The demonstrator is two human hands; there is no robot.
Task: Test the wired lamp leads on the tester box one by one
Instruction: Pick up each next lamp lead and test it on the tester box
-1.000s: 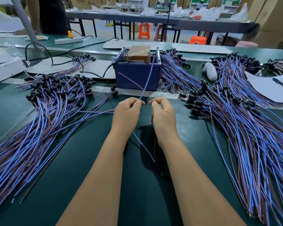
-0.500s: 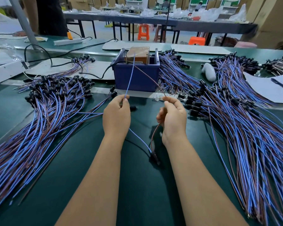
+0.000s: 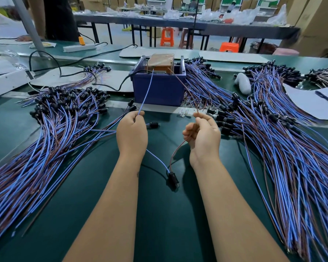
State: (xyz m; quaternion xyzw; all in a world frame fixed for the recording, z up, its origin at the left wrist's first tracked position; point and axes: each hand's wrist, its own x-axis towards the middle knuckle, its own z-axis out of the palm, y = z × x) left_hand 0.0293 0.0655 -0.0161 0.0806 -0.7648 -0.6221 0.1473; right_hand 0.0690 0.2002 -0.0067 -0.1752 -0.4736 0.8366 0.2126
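A: What does the left hand [image 3: 132,132] hold?

B: Its fingers [image 3: 138,118] are curled and pinch the blue wire [image 3: 146,91] near its free end. The wire is thin, light and soft; it bends under its own weight. It is best taken close to the tip, as here, so the tip can be aimed.

A: Where does it point?

B: Away from the person and a little to the right, up to the top of the tester box [image 3: 159,86]. I cannot tell if the tip touches a contact.

A: And the lamp holder?

B: The black holder [image 3: 173,179] lies on the worktop [image 3: 159,224] between the forearms. Both wires rise from it, so the whole lead runs long from the person toward the box.

A: The right hand [image 3: 204,138]?

B: Its curled fingers pinch the brown wire [image 3: 186,89], equally thin and limp. This one leans away and to the left, toward the same box. The big bundles [image 3: 273,148] lie at both sides.
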